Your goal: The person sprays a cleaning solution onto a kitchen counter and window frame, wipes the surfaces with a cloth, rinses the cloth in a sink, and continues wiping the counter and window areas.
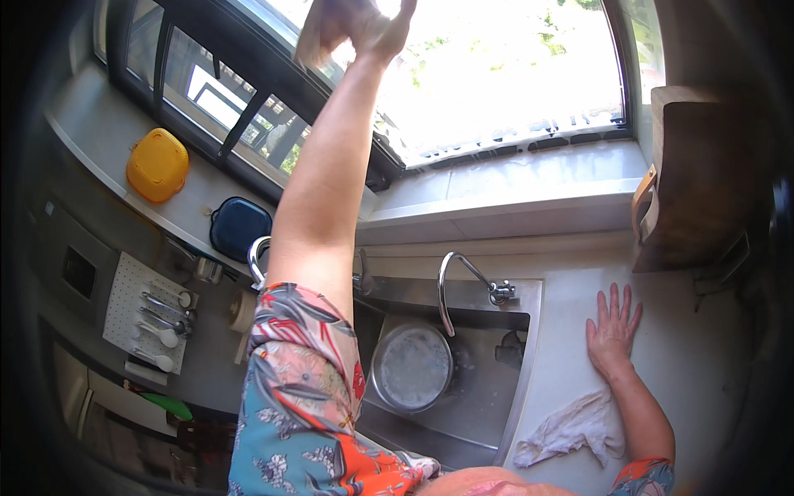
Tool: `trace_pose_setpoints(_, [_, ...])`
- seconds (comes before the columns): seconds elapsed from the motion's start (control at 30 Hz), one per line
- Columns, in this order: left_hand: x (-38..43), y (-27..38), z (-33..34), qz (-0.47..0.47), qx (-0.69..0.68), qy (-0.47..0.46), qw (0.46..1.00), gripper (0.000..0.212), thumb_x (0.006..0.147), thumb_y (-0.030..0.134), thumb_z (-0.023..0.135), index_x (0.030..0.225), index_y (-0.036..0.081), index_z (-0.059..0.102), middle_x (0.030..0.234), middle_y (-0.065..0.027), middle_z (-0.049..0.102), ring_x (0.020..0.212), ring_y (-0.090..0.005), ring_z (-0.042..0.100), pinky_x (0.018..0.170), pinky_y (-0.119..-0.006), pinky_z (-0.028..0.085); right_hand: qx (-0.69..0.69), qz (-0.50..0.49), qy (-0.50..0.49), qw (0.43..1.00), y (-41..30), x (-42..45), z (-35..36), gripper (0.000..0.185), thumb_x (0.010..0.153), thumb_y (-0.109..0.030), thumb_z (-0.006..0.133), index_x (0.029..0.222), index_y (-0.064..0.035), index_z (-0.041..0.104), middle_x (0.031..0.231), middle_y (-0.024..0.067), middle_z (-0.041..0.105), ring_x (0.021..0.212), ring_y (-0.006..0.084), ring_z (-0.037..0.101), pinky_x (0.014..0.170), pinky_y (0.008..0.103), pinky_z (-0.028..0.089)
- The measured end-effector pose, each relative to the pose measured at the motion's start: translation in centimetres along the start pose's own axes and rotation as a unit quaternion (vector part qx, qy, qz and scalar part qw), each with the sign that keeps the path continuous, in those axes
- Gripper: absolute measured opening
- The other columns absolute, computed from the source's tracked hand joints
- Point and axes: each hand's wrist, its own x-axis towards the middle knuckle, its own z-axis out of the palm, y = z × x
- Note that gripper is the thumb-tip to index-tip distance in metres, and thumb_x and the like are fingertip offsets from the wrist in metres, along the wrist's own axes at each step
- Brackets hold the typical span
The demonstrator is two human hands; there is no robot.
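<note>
My left hand [375,31] is raised high against the bright window [496,87], its arm stretched across the sink. It is shut on a blurred, brownish cloth-like thing [319,37], partly cut off by the top edge. Whitish wet suds [527,131] streak the lower window frame. My right hand [611,344] lies flat on the white counter [558,372], fingers spread, holding nothing. Just below it sits a crumpled, stained white cloth [574,431]. A round metal pot of cloudy, foamy water [414,369] stands in the stainless steel sink [477,397].
A curved chrome faucet [443,291] arches over the sink. A wooden box with a leather handle [701,180] stands at right. Yellow [158,166] and dark blue [240,229] lidded dishes sit on the left ledge. Several utensils hang on a white pegboard [127,297].
</note>
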Motion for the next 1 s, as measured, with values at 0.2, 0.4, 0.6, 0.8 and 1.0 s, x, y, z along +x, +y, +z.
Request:
trace_pose_setpoints(0.2, [-0.2, 10.6, 7.2, 0.368, 0.114, 0.018, 0.923, 0.083, 0.079, 0.043, 0.053, 0.136, 0.003, 0.008, 0.138, -0.0219, 0.002, 0.129, -0.0371, 0.002, 0.103, -0.055, 0.004, -0.002, -0.002, 0.001, 1.0, -0.3, -0.1, 0.2, 0.055, 0.08, -0.028, 0.049, 0.129, -0.0057, 0.037, 0.142, 0.0118, 0.018, 0.133, 0.0306, 0.005, 0.104, 0.0531, 0.001])
trace_pose_setpoints(0.4, [-8.7, 6.6, 12.5, 0.362, 0.268, -0.191, 0.872, 0.067, 0.078, 0.059, 0.043, 0.129, 0.016, 0.035, 0.134, -0.0073, 0.03, 0.126, -0.0299, 0.025, 0.106, -0.049, 0.015, 0.016, -0.007, 0.014, 1.0, -0.1, -0.2, 0.2, 0.054, 0.079, -0.027, 0.05, 0.128, -0.0057, 0.038, 0.141, 0.0121, 0.021, 0.133, 0.0306, 0.006, 0.104, 0.0535, 0.002])
trace_pose_setpoints(0.6, [-5.3, 9.0, 9.7, 0.328, 0.354, -0.192, 0.855, 0.058, 0.082, 0.053, 0.045, 0.124, 0.014, 0.043, 0.124, -0.0067, 0.042, 0.113, -0.0225, 0.04, 0.095, -0.038, 0.031, 0.001, -0.014, 0.023, 1.0, 0.1, 0.0, 0.7, 0.055, 0.081, -0.032, 0.048, 0.13, -0.0081, 0.036, 0.142, 0.0107, 0.02, 0.133, 0.0307, 0.005, 0.104, 0.0545, 0.001])
trace_pose_setpoints(0.8, [-3.8, 14.0, 11.4, 0.237, 0.159, -0.265, 0.921, 0.053, 0.083, 0.047, 0.049, 0.116, 0.006, 0.048, 0.112, -0.0149, 0.049, 0.104, -0.0248, 0.047, 0.085, -0.039, 0.038, 0.022, -0.009, 0.01, 1.0, 0.3, -0.1, 0.4, 0.055, 0.081, -0.03, 0.05, 0.129, -0.0063, 0.037, 0.141, 0.0117, 0.02, 0.133, 0.0304, 0.005, 0.104, 0.0542, 0.001])
trace_pose_setpoints(1.0, [-10.2, 8.0, 16.1, 0.479, 0.211, -0.082, 0.848, 0.051, 0.081, 0.05, 0.047, 0.117, 0.015, 0.05, 0.119, -0.01, 0.047, 0.113, -0.0304, 0.04, 0.097, -0.044, 0.029, 0.029, -0.022, 0.022, 0.999, 0.4, -0.1, 0.1, 0.055, 0.082, -0.032, 0.048, 0.129, -0.0067, 0.036, 0.141, 0.0118, 0.02, 0.133, 0.0309, 0.005, 0.104, 0.0536, 0.0])
